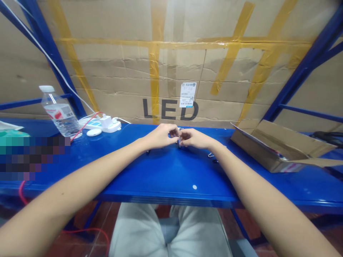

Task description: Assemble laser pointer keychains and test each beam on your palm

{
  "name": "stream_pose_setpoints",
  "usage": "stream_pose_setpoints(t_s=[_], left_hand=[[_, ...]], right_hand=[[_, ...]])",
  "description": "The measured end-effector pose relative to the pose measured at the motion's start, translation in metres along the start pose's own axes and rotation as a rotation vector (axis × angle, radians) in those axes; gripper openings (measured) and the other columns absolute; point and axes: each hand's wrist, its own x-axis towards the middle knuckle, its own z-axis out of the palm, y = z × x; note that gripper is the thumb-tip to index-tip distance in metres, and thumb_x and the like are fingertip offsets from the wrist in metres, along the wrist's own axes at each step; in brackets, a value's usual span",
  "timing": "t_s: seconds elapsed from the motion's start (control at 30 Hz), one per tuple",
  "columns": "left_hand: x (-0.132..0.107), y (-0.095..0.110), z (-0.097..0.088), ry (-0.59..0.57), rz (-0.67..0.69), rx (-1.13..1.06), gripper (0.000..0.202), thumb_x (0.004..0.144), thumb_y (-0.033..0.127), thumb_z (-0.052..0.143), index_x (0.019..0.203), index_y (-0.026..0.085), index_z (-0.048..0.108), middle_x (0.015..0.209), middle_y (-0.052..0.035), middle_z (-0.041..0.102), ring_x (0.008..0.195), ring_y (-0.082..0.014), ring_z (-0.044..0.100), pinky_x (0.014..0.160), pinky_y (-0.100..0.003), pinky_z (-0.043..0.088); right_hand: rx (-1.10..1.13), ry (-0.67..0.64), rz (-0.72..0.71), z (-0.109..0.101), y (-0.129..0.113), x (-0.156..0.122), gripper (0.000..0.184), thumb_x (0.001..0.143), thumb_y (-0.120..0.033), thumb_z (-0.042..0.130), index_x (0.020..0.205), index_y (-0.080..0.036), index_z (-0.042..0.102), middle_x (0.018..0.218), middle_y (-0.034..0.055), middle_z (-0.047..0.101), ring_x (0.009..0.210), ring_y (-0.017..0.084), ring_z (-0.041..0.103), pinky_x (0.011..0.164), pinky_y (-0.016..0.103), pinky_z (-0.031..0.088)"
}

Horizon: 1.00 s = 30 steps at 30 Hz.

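Observation:
My left hand (163, 136) and my right hand (195, 138) meet above the far middle of the blue table. The fingers of both are closed in a pinch on one small item, which looks like a binder clip (179, 141). Fingers hide most of it; a bit of silvery metal shows above them. Beside my right forearm lies another small clip (210, 155) with a silver wire loop, partly covered by the arm. Small dark pieces near my left wrist are too hidden to name.
An open cardboard box (270, 150) stands at the right. On the left are a water bottle (60, 112), a white power strip (115, 125) with a plug, a white oval object (94, 132) and a red cable (85, 125). A large cardboard panel (120, 82) closes off the back.

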Motion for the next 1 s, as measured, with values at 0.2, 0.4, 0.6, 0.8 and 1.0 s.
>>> stream_pose_setpoints(t_s=[0.2,0.4,0.6,0.8,1.0], left_hand=[[0.005,-0.007,-0.005,0.03,-0.256,-0.182,0.009,0.077,0.022,0.07,0.082,0.015,0.071,0.08,-0.0037,0.073,0.078,-0.0169,0.067,0.073,-0.029,0.05],[0.009,-0.031,-0.014,0.291,-0.326,-0.277,0.013,0.08,0.021,0.066,0.09,0.014,0.071,0.092,-0.0078,0.075,0.09,-0.0201,0.069,0.086,-0.036,0.053],[0.006,-0.04,-0.009,0.347,-0.378,-0.515,0.019,0.086,0.017,0.06,0.102,0.013,0.069,0.094,-0.01,0.074,0.091,-0.0209,0.07,0.08,-0.038,0.058],[0.003,-0.035,-0.003,0.282,-0.434,-0.73,0.026,0.088,0.019,0.061,0.113,0.014,0.065,0.106,-0.0119,0.07,0.095,-0.0207,0.067,0.07,-0.035,0.062],[0.004,-0.036,-0.002,0.235,-0.336,-0.587,0.029,0.084,0.019,0.065,0.112,0.012,0.066,0.104,-0.0125,0.072,0.089,-0.0177,0.067,0.069,-0.029,0.057]], right_hand=[[0.063,0.183,0.024,0.018,-0.009,0.008,0.021,0.068,-0.021,0.071,0.085,-0.017,0.059,0.077,0.0016,0.066,0.073,0.016,0.061,0.069,0.029,0.047],[-0.43,0.449,0.168,0.047,-0.019,0.018,0.019,0.08,-0.03,0.07,0.088,-0.017,0.06,0.087,0.0069,0.07,0.078,0.019,0.062,0.07,0.03,0.045],[-0.718,0.219,0.089,0.081,-0.032,0.026,0.015,0.088,-0.029,0.063,0.08,-0.017,0.065,0.091,0.0116,0.073,0.083,0.023,0.066,0.07,0.03,0.044],[-0.563,0.174,0.015,0.064,-0.03,0.019,0.009,0.083,-0.014,0.063,0.077,-0.016,0.068,0.082,0.0077,0.073,0.077,0.019,0.065,0.071,0.029,0.045],[-0.133,0.539,-0.083,0.018,-0.028,0.006,0.011,0.08,-0.028,0.066,0.081,-0.017,0.065,0.074,0.0046,0.069,0.07,0.018,0.062,0.066,0.032,0.048]])
